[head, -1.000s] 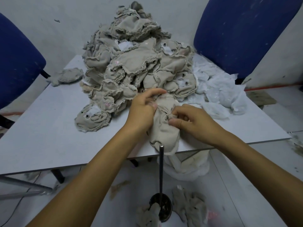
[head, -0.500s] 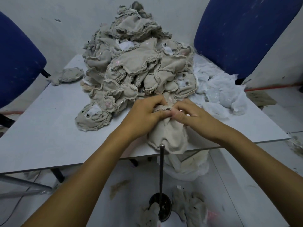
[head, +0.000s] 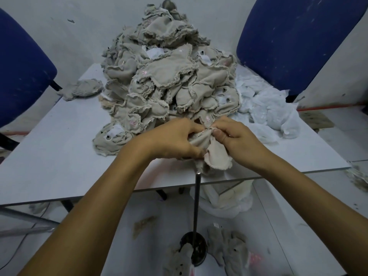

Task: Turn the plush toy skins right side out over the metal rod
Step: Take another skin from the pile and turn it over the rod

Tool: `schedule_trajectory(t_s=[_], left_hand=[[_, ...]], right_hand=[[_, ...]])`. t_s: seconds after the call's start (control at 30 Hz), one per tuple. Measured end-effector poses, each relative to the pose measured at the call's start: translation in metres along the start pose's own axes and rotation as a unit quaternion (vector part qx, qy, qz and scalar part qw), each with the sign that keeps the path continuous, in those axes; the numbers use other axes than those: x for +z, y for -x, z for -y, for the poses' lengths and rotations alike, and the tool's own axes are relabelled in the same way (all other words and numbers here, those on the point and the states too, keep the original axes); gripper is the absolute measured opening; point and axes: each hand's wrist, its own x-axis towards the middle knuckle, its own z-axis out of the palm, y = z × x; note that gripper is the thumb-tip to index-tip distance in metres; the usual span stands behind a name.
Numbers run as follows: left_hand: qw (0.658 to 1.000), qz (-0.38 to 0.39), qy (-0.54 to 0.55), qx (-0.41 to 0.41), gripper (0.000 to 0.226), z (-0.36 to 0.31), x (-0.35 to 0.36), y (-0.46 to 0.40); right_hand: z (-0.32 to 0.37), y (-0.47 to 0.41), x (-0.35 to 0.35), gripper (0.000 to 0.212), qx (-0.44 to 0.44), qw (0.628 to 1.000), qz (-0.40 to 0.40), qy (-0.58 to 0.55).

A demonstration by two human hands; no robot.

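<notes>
A beige plush toy skin [head: 216,154], seams outward, is held over the table's front edge. My left hand [head: 175,139] grips its left side with curled fingers, and my right hand [head: 237,139] pinches its top edge. The two hands almost touch at the top of the skin. Its lower part hangs just above the tip of the upright metal rod [head: 196,204], which rises from a dark round base [head: 194,248] on the floor. Behind the hands lies a tall heap of inside-out beige skins [head: 169,76].
The grey table [head: 59,156] also bears white fabric [head: 268,108] at the right and a lone skin [head: 83,91] at the back left. Blue chairs [head: 294,40] stand on both sides. Plush skins [head: 229,253] lie on the floor around the rod base.
Both hands have moved up and together to the top of the skin, which has bunched and risen; it now hangs shorter above the rod tip.
</notes>
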Motion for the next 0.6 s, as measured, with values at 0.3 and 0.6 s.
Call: schedule_trajectory(t_s=[0.3, 0.6], left_hand=[[0.986, -0.095, -0.078, 0.110, 0.016, -0.001, -0.001, 0.018], [0.823, -0.332, -0.236, 0.395, 0.018, -0.013, 0.008, 0.034]], right_hand=[[0.023, 0.019, -0.014, 0.033, -0.011, 0.993, 0.115, -0.016], [0.052, 0.034, -0.006, 0.020, -0.295, 0.936, -0.087, 0.171]])
